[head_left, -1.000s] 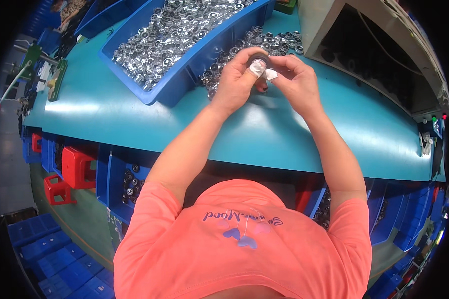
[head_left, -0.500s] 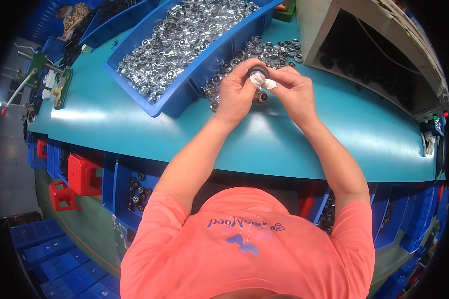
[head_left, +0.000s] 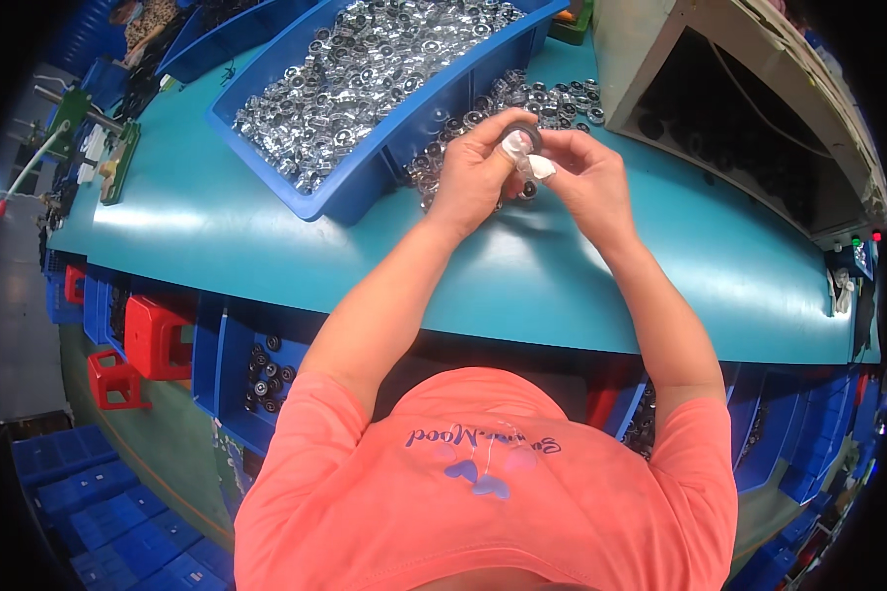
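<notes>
Surface point(head_left: 522, 305): glossy teal.
Dark ring point(head_left: 536, 139): opening shows more than a moment ago, so apparently being turned.
Left hand point(head_left: 470, 175): grasping the ring's left side.
Right hand point(head_left: 591, 182): gripping its right side, white material point(head_left: 542, 165) by the thumb.
Ring's place: between the hands, above the surface.
Loose parts point(head_left: 564, 97): just beyond.
Blue bin point(head_left: 365, 183): farther left, heaped with shiny parts point(head_left: 365, 89).

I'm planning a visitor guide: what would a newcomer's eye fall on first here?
Probably the blue bin heaped with shiny silver parts, left of centre on the teal table. Next, just to its right, the left hand and right hand hold a dark round part between them. The coral shirt also stands out, filling the lower middle.
</notes>
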### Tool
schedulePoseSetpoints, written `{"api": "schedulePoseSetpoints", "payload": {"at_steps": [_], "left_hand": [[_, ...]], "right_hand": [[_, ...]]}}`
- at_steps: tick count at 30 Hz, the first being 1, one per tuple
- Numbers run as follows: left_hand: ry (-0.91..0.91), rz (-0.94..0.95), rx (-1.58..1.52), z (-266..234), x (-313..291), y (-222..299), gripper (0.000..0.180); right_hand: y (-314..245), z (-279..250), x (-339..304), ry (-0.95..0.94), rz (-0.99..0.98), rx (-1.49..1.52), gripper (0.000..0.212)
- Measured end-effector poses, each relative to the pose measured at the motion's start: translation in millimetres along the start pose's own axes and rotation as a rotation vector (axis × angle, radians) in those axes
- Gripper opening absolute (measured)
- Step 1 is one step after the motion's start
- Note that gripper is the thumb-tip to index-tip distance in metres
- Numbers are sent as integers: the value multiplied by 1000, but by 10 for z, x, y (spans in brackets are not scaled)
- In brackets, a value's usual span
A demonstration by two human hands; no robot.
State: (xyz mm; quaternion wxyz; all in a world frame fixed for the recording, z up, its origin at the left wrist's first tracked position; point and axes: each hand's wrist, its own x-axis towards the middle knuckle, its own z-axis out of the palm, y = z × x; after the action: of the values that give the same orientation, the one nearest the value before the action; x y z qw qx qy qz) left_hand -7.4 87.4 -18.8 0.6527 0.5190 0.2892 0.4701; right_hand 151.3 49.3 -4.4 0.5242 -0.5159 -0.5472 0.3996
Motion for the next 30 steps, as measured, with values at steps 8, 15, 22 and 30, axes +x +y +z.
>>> {"api": "schedulePoseSetpoints", "payload": {"at_steps": [8, 15, 22, 30], "left_hand": [[-175, 17, 119, -37, 29, -99, 44], [-127, 33, 363, 35, -5, -26, 49], [-46, 303, 597, 145, -92, -67, 55], [34, 413, 769, 130, -58, -183, 53]], "right_hand": [[173, -128, 111, -81, 102, 213, 40], [144, -96, 90, -52, 130, 179, 38], [129, -81, 125, -79, 165, 233, 30], [227, -3, 150, 1, 213, 248, 22]]}}
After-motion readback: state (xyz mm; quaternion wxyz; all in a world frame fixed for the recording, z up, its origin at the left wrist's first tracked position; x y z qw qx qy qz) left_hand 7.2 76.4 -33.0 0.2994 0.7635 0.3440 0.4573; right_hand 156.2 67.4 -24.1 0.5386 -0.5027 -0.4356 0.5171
